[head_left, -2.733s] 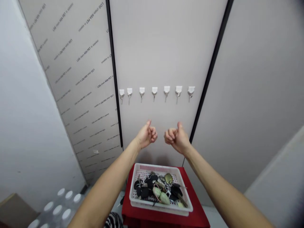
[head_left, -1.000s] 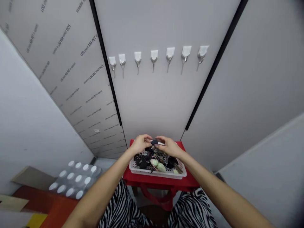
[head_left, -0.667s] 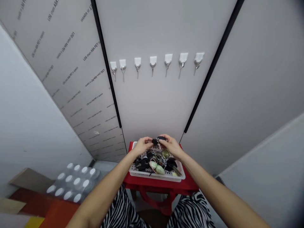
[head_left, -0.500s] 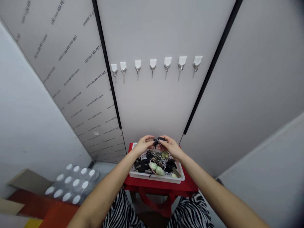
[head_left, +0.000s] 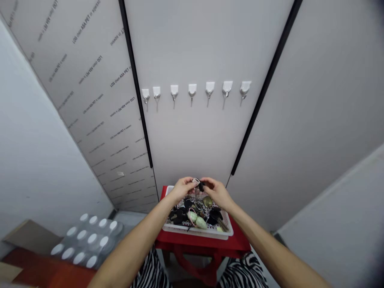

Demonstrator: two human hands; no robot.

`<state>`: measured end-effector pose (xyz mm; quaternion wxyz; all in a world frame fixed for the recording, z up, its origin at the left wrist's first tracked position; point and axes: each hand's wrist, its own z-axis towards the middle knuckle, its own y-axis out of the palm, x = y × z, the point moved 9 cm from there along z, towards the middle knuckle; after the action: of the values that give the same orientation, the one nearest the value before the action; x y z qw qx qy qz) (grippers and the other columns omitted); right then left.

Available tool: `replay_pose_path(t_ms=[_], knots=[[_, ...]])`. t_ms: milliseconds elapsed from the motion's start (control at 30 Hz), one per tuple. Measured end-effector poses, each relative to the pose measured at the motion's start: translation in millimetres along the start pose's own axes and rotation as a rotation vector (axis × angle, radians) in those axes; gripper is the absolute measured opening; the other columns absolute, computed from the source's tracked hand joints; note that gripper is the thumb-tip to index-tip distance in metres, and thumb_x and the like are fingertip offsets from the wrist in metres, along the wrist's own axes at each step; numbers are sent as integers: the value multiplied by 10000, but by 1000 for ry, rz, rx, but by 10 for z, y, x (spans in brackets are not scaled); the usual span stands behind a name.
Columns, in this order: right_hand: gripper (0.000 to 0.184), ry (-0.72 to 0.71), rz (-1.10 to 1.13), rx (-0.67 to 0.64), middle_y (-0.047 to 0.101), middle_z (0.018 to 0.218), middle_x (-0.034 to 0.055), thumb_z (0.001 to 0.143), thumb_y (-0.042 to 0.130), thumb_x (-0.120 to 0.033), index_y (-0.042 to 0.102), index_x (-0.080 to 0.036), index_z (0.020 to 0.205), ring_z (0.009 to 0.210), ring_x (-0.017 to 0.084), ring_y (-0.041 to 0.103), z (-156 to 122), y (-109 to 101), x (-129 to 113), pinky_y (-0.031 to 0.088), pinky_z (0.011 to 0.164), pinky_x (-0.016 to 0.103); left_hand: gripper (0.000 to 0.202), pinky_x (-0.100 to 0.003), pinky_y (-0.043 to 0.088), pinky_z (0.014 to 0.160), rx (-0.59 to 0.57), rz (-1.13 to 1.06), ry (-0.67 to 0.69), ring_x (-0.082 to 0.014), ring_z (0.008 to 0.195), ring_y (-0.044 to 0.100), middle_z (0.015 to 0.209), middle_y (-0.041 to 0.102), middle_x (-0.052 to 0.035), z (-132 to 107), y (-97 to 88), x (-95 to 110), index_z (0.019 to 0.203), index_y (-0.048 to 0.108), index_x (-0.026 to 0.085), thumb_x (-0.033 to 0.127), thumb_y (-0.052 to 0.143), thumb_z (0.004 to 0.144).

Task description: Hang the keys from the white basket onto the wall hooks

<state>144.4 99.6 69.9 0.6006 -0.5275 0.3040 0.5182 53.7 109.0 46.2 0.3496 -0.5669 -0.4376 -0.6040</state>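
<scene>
Both hands meet over the far edge of a white perforated basket. My left hand pinches a small metal ring, and my right hand pinches the black key joined to it. They hold the key set between them, just above the pile. The basket holds several keys with black heads, pale green tags and a brass-coloured piece. It stands on a red stool against the wall.
A row of several white adhesive hooks with metal prongs is fixed to the grey wall panel above, all bare. A shrink-wrapped pack of white-capped bottles lies on the floor at the left. My zebra-striped trousers show below.
At first both hands gave thumbs-up before the hooks. They came down to the basket, picked a black key set out of the pile and now hold it slightly higher. The camera tilted up a little.
</scene>
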Motion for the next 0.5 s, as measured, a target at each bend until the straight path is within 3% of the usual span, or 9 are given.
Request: replay_pose_path(t_ms=[233, 367, 500], knots=[[204, 137, 236, 46, 512, 561, -30, 573, 494, -281, 479, -149, 729, 509, 76, 462, 16, -80, 84, 374, 537, 225, 195, -179, 331, 547, -8, -3, 65, -44, 515, 419, 549, 481, 39, -11, 64, 133, 658, 494, 112, 235, 569, 527], [204, 191, 212, -24, 522, 564, -20, 555, 517, -283, 515, -128, 687, 479, 63, 445, 11, -60, 84, 363, 517, 219, 165, -177, 338, 549, -2, -14, 94, -42, 518, 421, 566, 483, 38, -7, 60, 174, 680, 484, 117, 209, 543, 556], [161, 154, 178, 14, 515, 521, -31, 544, 523, -287, 505, -136, 599, 482, 67, 451, 10, -144, -37, 371, 532, 221, 137, -186, 355, 580, 18, 45, 114, -55, 560, 442, 596, 506, 20, 12, 49, 214, 691, 488, 117, 188, 523, 580]])
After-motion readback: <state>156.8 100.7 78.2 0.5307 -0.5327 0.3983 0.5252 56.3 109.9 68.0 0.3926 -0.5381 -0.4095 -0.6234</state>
